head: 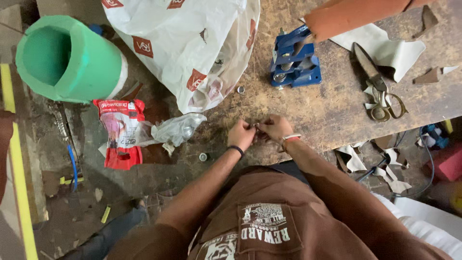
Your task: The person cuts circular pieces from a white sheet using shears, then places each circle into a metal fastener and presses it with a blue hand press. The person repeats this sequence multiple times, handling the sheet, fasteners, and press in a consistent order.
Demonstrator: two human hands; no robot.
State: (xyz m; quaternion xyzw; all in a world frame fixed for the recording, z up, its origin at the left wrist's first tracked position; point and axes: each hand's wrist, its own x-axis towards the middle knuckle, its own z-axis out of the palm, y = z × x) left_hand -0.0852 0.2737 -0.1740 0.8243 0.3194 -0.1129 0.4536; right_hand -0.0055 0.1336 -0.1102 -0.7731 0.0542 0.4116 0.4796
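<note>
Both hands, left hand (240, 135) and right hand (275, 127), pinch one small metal piece (255, 126) together on the workbench (327, 110); press (294, 60) and scissors (378, 86) lie untouched

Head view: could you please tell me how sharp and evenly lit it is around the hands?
Head view: light is soft and even, no hard shadows or glare on the workbench; the left hand and right hand are fairly sharp, but the small piece between them is too tiny to make out; wide-angle lens bends the edges, as at the green tube.
</note>
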